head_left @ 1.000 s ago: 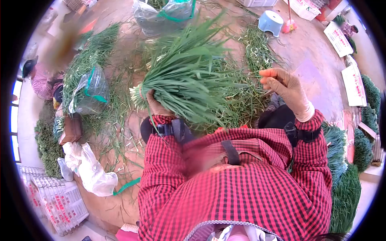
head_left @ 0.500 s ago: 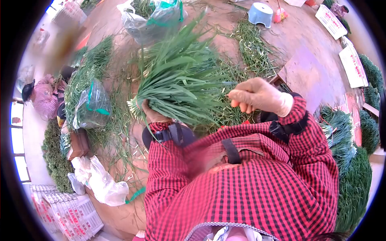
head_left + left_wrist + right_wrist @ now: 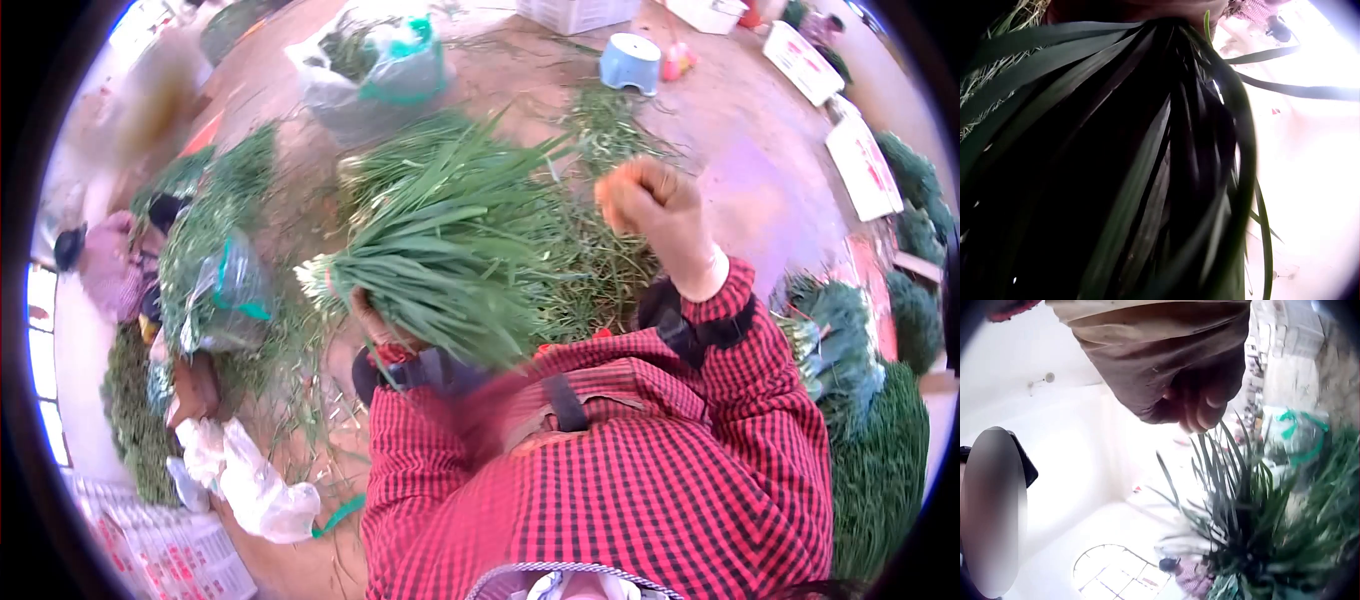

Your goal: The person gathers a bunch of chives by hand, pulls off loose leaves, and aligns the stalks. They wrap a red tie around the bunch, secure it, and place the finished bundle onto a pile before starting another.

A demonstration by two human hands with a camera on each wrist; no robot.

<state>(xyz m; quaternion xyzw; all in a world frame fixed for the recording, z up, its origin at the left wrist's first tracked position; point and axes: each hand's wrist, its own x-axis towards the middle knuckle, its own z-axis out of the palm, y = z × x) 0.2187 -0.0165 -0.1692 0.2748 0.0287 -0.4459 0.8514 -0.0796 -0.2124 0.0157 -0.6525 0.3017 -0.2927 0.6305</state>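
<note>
My left hand (image 3: 374,322) grips a thick bunch of garlic chives (image 3: 440,270) near its pale stem ends, where a reddish band goes round it. The long green leaves fan out to the right in the head view. In the left wrist view, dark leaves (image 3: 1129,206) spread from under that hand and fill much of the picture. Off to the right of the bunch, my gloved right hand (image 3: 655,210) is raised with curled fingers. The right wrist view shows its fingertips (image 3: 1207,415) just above the leaf tips, with nothing visible held in them.
Loose chives (image 3: 600,270) litter the floor before me. A clear bag with green edging (image 3: 370,75) and a blue stool (image 3: 630,62) stand farther off. More chives lie in stacks (image 3: 880,460) on the right. Another person (image 3: 115,260) sits at the left beside a heap.
My right hand has swung left from its earlier spot and its spread fingers have curled, then it has risen slightly. The bunch sits a little lower, still in my left hand. The head view has shifted.
</note>
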